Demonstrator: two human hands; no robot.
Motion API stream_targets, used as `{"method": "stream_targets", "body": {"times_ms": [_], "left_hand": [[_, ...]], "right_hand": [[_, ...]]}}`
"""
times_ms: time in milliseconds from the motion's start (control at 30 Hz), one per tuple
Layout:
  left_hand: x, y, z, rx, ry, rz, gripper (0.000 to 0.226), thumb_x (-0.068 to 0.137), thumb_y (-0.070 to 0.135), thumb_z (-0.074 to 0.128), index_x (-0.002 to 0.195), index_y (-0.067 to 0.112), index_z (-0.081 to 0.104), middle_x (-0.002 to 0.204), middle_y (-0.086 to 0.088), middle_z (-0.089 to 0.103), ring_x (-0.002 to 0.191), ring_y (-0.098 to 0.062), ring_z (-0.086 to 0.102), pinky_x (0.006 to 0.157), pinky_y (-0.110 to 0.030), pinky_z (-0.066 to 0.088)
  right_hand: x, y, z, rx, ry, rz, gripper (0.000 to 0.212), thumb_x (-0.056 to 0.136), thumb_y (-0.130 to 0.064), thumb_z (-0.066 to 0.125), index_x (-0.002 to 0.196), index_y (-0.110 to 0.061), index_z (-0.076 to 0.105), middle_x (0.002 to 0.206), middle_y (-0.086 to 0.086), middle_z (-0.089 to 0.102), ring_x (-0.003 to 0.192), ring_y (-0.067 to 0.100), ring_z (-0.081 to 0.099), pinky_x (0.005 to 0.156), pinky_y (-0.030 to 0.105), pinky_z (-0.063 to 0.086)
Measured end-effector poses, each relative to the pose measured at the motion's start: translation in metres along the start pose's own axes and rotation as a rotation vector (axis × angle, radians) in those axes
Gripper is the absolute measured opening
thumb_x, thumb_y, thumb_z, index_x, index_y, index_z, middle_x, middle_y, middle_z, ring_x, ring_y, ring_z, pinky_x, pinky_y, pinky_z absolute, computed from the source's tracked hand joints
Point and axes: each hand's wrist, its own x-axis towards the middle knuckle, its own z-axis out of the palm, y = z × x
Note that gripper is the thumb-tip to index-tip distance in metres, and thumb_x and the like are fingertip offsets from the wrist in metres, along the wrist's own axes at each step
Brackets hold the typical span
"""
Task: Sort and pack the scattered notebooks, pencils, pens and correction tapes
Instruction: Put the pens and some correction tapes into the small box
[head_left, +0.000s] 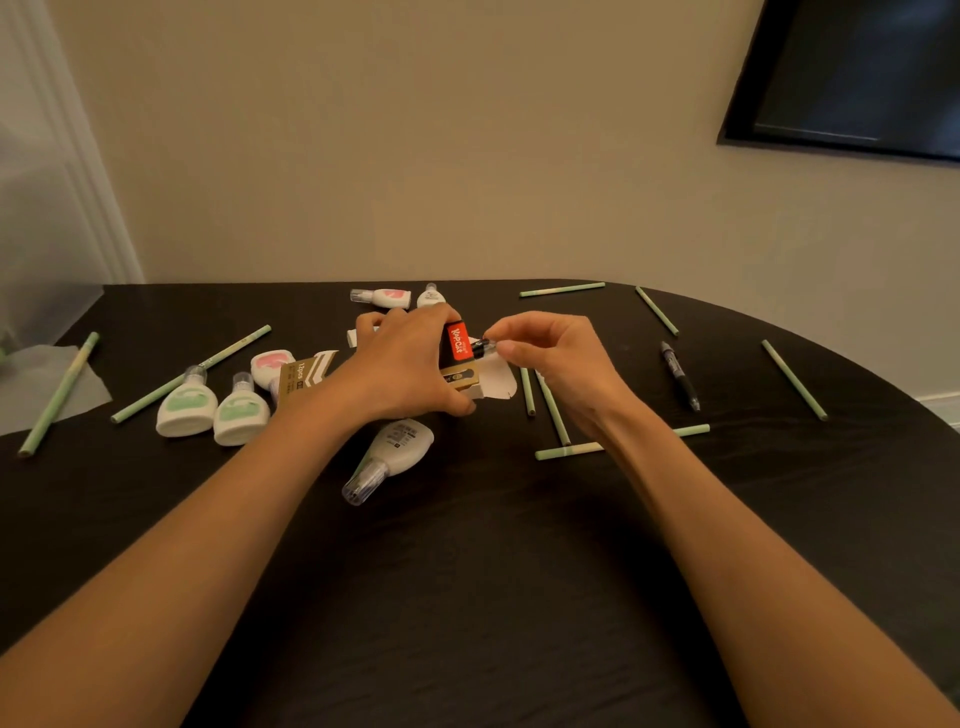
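With your left hand (402, 364) gripping the pen box (458, 340) at mid-table (467, 571) and your right hand (550, 358) pinching a black pen (484, 347) at its mouth, a skewed push could jam it against the open flap (500, 378).

A room in a home, by the look of it: a plain beige wall (415, 130), white door trim (78, 156) at upper left, a dark framed screen (857, 73) hung upper right, and a rounded black wood-grain surface (467, 571).
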Motion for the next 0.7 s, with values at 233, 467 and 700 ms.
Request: {"method": "stream_targets", "body": {"times_ms": [233,467,700], "left_hand": [[0.001,-0.001,-0.004,-0.013,0.003,-0.021,0.083,0.061,0.045,0.080,0.130,0.022,0.039,0.122,0.000,0.051,0.119,-0.022,0.041,0.101,-0.037,0.020],[0.000,0.002,-0.004,-0.004,-0.010,-0.005,0.084,0.063,0.044,0.079,0.132,0.022,0.037,0.126,-0.001,0.049,0.120,-0.021,0.040,0.102,-0.037,0.020],[0.000,0.005,-0.005,-0.008,-0.005,0.014,0.086,0.063,0.042,0.079,0.134,0.020,0.036,0.125,-0.002,0.049,0.119,-0.021,0.041,0.100,-0.036,0.022]], "right_hand": [[0.001,-0.002,0.001,0.126,-0.030,0.042,0.024,0.085,0.003,0.056,0.085,-0.018,0.068,0.086,-0.003,0.068,0.087,0.006,0.064,0.088,0.024,0.049],[-0.001,-0.003,0.009,-0.140,0.011,0.046,0.021,0.091,-0.025,0.057,0.070,-0.028,0.063,0.075,-0.007,0.062,0.080,0.004,0.058,0.068,0.016,0.039],[-0.004,0.000,0.017,0.014,0.011,0.063,0.020,0.090,-0.020,0.058,0.075,-0.030,0.066,0.087,-0.010,0.063,0.093,0.010,0.058,0.072,0.020,0.042]]}}
